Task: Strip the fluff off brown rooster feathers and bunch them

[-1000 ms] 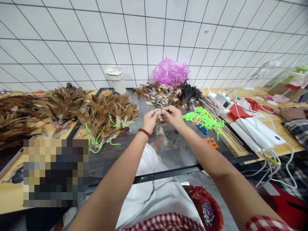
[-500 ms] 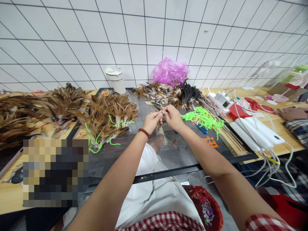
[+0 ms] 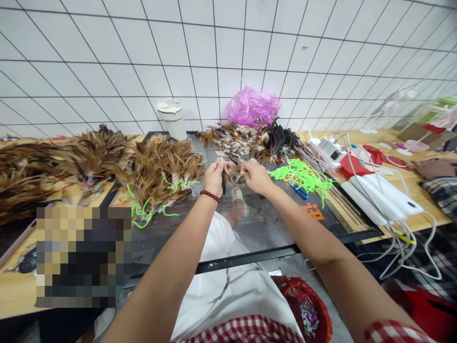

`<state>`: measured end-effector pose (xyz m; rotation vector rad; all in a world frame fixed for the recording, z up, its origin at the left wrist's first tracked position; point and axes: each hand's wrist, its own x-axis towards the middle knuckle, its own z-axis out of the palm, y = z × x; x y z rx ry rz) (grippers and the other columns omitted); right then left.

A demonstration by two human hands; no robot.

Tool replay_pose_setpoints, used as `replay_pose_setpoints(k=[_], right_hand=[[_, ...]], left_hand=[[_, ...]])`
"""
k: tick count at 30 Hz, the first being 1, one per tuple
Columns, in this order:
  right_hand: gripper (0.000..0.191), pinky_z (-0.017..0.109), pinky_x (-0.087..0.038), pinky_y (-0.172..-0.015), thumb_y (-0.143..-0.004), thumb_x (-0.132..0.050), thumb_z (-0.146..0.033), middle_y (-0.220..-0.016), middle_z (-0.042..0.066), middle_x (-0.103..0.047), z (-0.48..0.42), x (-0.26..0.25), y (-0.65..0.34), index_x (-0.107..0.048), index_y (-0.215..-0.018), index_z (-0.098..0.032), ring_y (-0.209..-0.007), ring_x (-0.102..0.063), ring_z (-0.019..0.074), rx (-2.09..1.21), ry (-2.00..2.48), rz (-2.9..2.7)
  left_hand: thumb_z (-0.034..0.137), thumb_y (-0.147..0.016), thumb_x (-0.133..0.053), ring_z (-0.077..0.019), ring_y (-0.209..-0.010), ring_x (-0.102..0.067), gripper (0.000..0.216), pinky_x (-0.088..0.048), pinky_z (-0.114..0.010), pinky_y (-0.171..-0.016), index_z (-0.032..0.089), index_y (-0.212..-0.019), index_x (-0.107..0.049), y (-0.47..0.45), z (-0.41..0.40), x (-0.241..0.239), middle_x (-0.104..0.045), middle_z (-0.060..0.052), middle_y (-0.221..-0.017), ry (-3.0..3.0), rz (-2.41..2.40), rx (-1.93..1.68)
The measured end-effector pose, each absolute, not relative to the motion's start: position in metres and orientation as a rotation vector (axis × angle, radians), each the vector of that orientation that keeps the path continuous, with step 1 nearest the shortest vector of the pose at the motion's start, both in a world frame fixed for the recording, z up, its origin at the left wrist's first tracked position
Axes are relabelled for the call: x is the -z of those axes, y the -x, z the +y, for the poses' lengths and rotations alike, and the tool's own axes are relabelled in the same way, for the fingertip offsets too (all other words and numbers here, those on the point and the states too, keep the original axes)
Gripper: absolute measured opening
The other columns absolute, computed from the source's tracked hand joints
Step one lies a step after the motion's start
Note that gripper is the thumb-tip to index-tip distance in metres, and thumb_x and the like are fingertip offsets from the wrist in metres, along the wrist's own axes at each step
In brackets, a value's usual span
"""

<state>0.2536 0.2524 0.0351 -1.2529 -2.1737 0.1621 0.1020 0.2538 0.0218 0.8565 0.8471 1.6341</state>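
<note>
Over the dark glossy table top, my left hand (image 3: 213, 177) is closed in a pinch. A dark feather (image 3: 223, 180) hangs down from its fingers. Just to the right, my right hand (image 3: 255, 176) has its thumb and forefinger pressed together on thin brown feathers (image 3: 235, 175), whose ends show in the gap between my hands. How many it holds is too small to tell. Behind my hands lies a heap of loose brown and pale feathers (image 3: 237, 139), with black feathers (image 3: 283, 141) at its right end.
Left are feather bunches (image 3: 162, 166) tied with green cords, and more brown bunches (image 3: 91, 155). Green cords (image 3: 302, 178) lie right, by a blue tool (image 3: 299, 191). A white cup (image 3: 172, 119), purple bag (image 3: 253, 105), power strip (image 3: 330, 151), and another person's hand (image 3: 433, 167) surround.
My hands were together at the fingertips and are now a little apart. The left hand has moved left, and a dark feather now shows hanging below its fingers.
</note>
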Motion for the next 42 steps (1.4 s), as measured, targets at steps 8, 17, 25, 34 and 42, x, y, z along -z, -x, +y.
replay_pose_setpoints(k=[8,17,25,34,42], right_hand=[[0.022,0.032,-0.044,-0.084,-0.086,-0.052,-0.032,-0.09,0.004,-0.064,0.261,-0.034,-0.254,-0.068,-0.093,-0.019,-0.09,-0.059,0.0165,-0.613,0.974,-1.832],[0.031,0.027,-0.047,-0.065,-0.067,-0.071,-0.047,-0.066,-0.001,-0.063,0.262,-0.035,-0.251,-0.067,-0.074,-0.018,-0.062,-0.055,0.0119,-1.108,0.851,-1.531],[0.032,0.027,-0.048,-0.069,-0.066,-0.073,-0.045,-0.075,0.001,-0.068,0.263,-0.03,-0.248,-0.068,-0.082,-0.018,-0.067,-0.059,0.0119,-1.108,0.871,-1.505],[0.023,0.032,-0.04,-0.074,-0.085,-0.049,-0.02,-0.086,0.008,-0.068,0.245,-0.039,-0.256,-0.067,-0.099,-0.019,-0.079,-0.06,0.0198,-0.053,1.055,-2.22],[0.026,0.031,-0.036,-0.071,-0.09,-0.044,-0.023,-0.089,0.01,-0.067,0.238,-0.043,-0.253,-0.065,-0.104,-0.018,-0.078,-0.056,0.0198,0.269,1.085,-2.358]], left_hand=[[0.039,-0.072,-0.07,-0.0065,-0.044,-0.049,0.029,-0.041,-0.021,-0.047,0.013,-0.07,-0.057,-0.109,0.236,-0.032,-0.051,0.003,-0.053,-1.039,0.793,-1.255],[0.042,-0.067,-0.074,-0.001,-0.038,-0.03,0.034,-0.02,-0.017,-0.037,0.012,-0.073,-0.06,-0.108,0.235,-0.032,-0.046,0.004,-0.053,-1.033,0.748,-1.106],[0.042,-0.067,-0.074,-0.0009,-0.037,-0.029,0.035,-0.02,-0.017,-0.036,0.014,-0.064,-0.053,-0.109,0.238,-0.028,-0.045,0.005,-0.051,-1.015,0.818,-1.228],[0.038,-0.072,-0.069,-0.003,-0.038,-0.038,0.031,-0.028,-0.017,-0.038,0.014,-0.062,-0.052,-0.111,0.24,-0.027,-0.049,0.004,-0.051,-1.023,0.968,-1.298],[0.036,-0.073,-0.069,-0.0026,-0.038,-0.036,0.029,-0.028,-0.017,-0.038,0.014,-0.064,-0.054,-0.109,0.244,-0.024,-0.047,0.005,-0.051,-0.966,0.922,-1.376]])
